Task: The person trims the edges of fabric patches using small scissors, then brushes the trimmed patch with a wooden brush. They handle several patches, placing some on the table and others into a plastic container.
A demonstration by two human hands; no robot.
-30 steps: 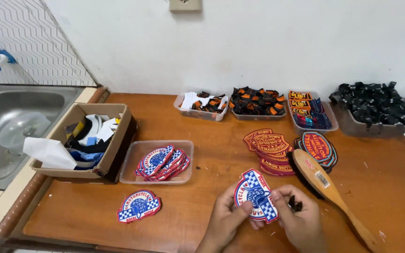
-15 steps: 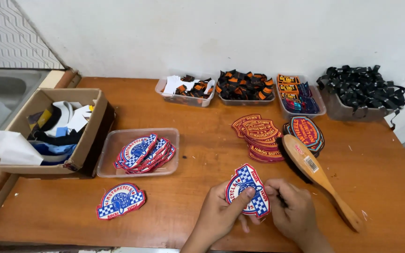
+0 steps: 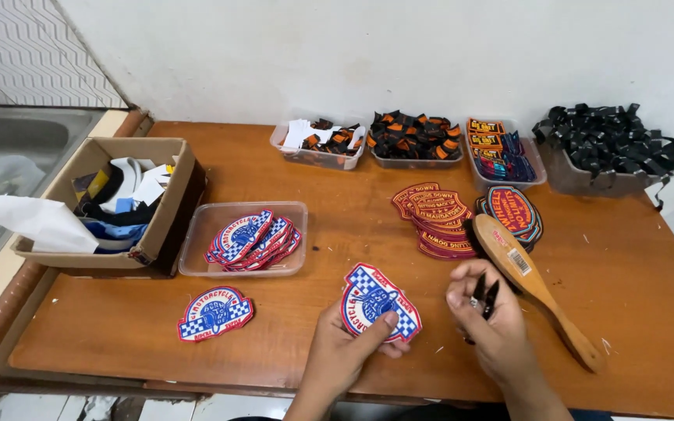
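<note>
Two hands work at the near edge of the wooden worktop (image 3: 633, 257). The left hand (image 3: 345, 351) pinches a shield-shaped embroidered patch (image 3: 378, 302) in blue, white and red with a checkered band, thumb on its face and fingers hidden behind; the patch is raised just above the wood, face to the camera, its long axis slanting from upper left to lower right. The right hand (image 3: 489, 323) sits just to the patch's right, close but apart from it, fingers curled around small black thread snips (image 3: 485, 298) whose blades point up and away. The patch therefore lies to the left of the snips, already in the left hand's hold. A wooden brush (image 3: 536, 284) lies diagonally just right of the right hand, beside a stack of red patches (image 3: 434, 218). A matching single patch (image 3: 214, 313) rests flat further left, in front of a clear tray of like patches (image 3: 247, 238) and a cardboard box (image 3: 165, 210) of scraps.
</note>
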